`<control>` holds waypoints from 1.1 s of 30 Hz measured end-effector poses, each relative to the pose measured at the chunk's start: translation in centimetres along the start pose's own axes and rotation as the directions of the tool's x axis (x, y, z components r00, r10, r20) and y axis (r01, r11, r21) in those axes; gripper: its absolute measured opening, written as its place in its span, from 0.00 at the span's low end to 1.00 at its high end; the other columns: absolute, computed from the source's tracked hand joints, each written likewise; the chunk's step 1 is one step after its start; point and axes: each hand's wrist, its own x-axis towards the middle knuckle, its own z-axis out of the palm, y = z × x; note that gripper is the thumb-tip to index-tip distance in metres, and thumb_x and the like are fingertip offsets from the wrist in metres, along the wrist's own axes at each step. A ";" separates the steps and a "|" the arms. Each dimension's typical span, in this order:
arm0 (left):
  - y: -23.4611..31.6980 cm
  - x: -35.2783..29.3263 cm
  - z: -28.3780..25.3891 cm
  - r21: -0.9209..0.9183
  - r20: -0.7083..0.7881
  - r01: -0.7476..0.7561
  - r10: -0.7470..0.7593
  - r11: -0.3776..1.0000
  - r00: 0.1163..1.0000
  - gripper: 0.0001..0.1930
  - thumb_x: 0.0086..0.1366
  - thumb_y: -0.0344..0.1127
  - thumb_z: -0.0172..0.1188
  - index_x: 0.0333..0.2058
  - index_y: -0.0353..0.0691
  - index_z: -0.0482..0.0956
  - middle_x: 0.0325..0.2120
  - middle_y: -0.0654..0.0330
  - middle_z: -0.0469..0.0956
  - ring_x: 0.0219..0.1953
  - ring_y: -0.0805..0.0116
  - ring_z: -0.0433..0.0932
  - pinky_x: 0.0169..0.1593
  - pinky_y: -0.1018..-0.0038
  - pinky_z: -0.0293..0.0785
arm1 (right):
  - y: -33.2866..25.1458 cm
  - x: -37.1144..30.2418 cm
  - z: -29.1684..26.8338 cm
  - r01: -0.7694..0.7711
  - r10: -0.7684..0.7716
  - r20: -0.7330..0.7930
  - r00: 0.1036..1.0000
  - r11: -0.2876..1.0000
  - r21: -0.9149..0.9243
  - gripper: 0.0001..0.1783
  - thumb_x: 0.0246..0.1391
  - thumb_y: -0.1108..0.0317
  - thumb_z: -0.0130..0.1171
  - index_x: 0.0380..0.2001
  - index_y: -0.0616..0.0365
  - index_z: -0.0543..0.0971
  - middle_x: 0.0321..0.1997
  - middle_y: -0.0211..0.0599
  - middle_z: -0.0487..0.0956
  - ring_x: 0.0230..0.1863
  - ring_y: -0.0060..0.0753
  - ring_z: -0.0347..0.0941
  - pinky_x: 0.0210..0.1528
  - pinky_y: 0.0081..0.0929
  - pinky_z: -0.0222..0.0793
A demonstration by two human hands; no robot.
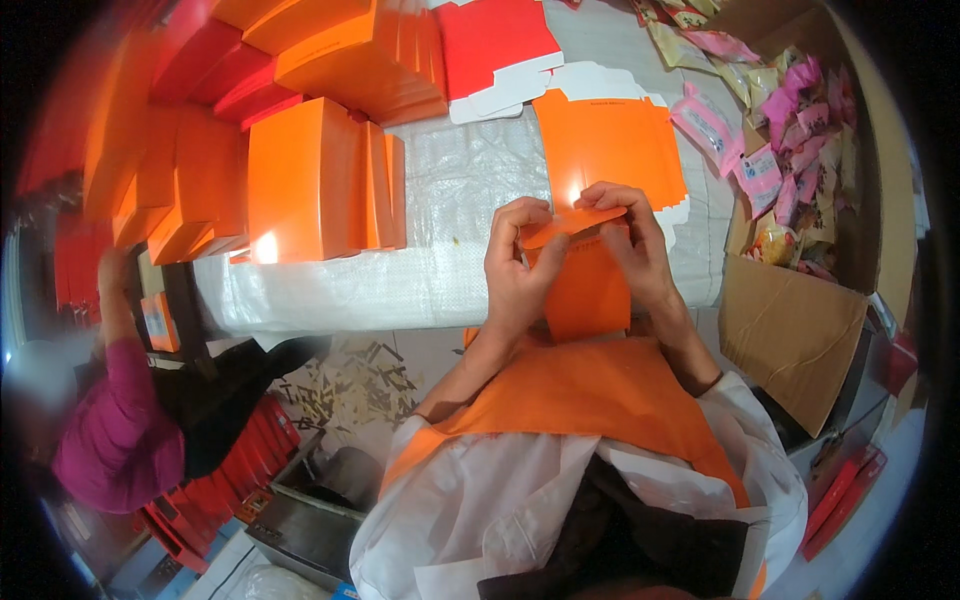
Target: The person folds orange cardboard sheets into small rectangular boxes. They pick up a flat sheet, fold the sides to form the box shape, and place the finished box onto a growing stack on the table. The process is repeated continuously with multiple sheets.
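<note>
Close to my body I hold an orange folding carton (588,292) upright between both hands, at the front edge of the white-covered table. My left hand (518,262) grips its top left side, fingers curled and thumb on the flap. On the other side my right hand (645,245) pinches the top flap, thumb pressed inward. The flap stands partly bent over at the top; whether the bottom is folded is hidden from me. Just beyond my hands lies a stack of flat orange carton blanks (612,142) with white tabs.
Formed orange boxes (305,185) stand at left, with more orange and red ones behind. Red flat blanks (497,45) lie farther back. At right, a cardboard box (795,335) holds pink and yellow packets (760,180). A co-worker's purple sleeve (125,420) shows at left; scraps (350,385) litter the floor.
</note>
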 end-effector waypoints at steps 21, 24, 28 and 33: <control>-1.0 0.0 -1.8 0.339 0.303 -0.251 0.147 0.907 0.942 0.09 0.50 0.23 0.59 0.32 0.34 0.76 0.38 0.55 0.74 0.44 0.60 0.72 0.47 0.71 0.68 | 0.9 -0.5 -1.4 -0.130 0.128 -0.028 0.991 0.989 -0.077 0.06 0.54 0.72 0.46 0.32 0.61 0.72 0.39 0.31 0.71 0.41 0.22 0.65 0.44 0.20 0.61; -1.7 0.0 -2.0 0.327 0.341 -0.281 0.165 0.902 0.925 0.12 0.47 0.25 0.62 0.33 0.34 0.75 0.39 0.55 0.74 0.44 0.58 0.72 0.47 0.69 0.68 | 0.9 -0.6 -1.5 -0.125 0.125 -0.009 0.992 0.982 -0.144 0.08 0.54 0.72 0.46 0.34 0.61 0.73 0.39 0.32 0.72 0.40 0.23 0.67 0.42 0.20 0.64; 2.0 1.7 -1.2 0.504 0.457 -0.298 0.043 0.811 0.889 0.17 0.46 0.29 0.65 0.36 0.35 0.71 0.35 0.54 0.74 0.41 0.56 0.73 0.45 0.68 0.69 | -0.1 0.8 -2.8 0.153 -0.053 0.264 0.963 0.914 -0.375 0.09 0.53 0.70 0.49 0.36 0.61 0.74 0.41 0.33 0.74 0.41 0.24 0.69 0.42 0.20 0.66; 3.9 4.3 -2.9 0.508 0.387 -0.027 -0.200 0.861 0.900 0.23 0.51 0.34 0.62 0.44 0.34 0.65 0.33 0.56 0.72 0.36 0.62 0.73 0.41 0.71 0.70 | -1.3 7.2 -7.9 0.138 -0.271 -0.095 0.958 0.722 -0.678 0.15 0.47 0.65 0.56 0.38 0.61 0.73 0.42 0.42 0.73 0.45 0.41 0.68 0.46 0.32 0.64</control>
